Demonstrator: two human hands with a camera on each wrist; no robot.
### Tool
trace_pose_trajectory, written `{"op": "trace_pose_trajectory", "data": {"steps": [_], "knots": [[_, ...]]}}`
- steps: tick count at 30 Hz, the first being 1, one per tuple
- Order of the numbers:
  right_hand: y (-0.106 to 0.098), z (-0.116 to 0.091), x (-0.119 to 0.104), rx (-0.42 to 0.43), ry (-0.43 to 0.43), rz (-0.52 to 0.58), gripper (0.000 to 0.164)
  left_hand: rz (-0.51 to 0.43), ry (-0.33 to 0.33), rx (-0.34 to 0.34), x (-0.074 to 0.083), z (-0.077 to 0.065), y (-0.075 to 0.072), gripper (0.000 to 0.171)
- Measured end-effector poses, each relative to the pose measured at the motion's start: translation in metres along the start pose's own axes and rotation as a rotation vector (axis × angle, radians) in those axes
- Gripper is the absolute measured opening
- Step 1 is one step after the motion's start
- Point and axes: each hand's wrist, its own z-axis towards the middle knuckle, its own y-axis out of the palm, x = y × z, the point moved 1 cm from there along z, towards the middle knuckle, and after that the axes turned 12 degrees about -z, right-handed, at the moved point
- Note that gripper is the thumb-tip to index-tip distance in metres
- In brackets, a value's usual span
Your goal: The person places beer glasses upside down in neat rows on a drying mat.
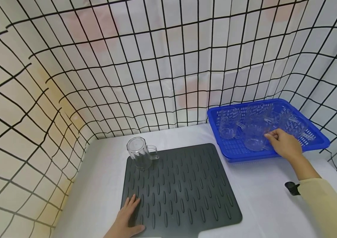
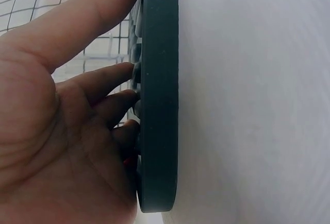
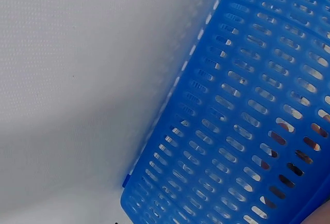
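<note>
My right hand (image 1: 285,143) reaches over the near side of a blue plastic basket (image 1: 231,155). Its thumb and fingers pinch a clear glass mug (image 1: 254,140) at the handle side, inside the basket. My left hand (image 1: 127,216) rests with spread fingers on the near left edge of a dark ribbed drying mat (image 1: 183,185). In the left wrist view its fingertips touch the ribbed face beside the mat's thick edge (image 2: 160,100). Another glass mug (image 1: 141,155) stands on the mat's far left corner, its handle pointing right.
More clear mugs (image 1: 229,124) stand in the basket, left of and behind the gripped one. A black wire grid (image 1: 162,66) over white cloth encloses the back and sides. White cloth (image 1: 257,191) covers the table. Slotted basket wall (image 3: 232,110) fills much of the right wrist view.
</note>
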Motion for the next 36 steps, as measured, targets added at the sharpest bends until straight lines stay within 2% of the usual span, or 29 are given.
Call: {"op": "trace_pose_trajectory", "data": {"steps": [8,19,27,36], "knots": [[0.0019,-0.0010,0.0001,0.013,-0.006,0.012,0.055,0.004,-0.034,0.006,-0.0041,0.0025,0.0006,0.091],[0.0033,-0.0014,0.0033,0.015,0.001,0.024,0.058,-0.003,-0.012,0.009,-0.0006,0.0003,0.0007,0.090],[0.0012,-0.0050,0.0024,0.013,0.029,0.093,0.065,-0.010,-0.037,0.012,-0.0008,0.0005,0.0024,0.092],[-0.0059,-0.0078,-0.0004,0.003,0.060,0.177,0.068,-0.005,-0.023,0.012,-0.0043,0.0019,0.0006,0.092]]}}
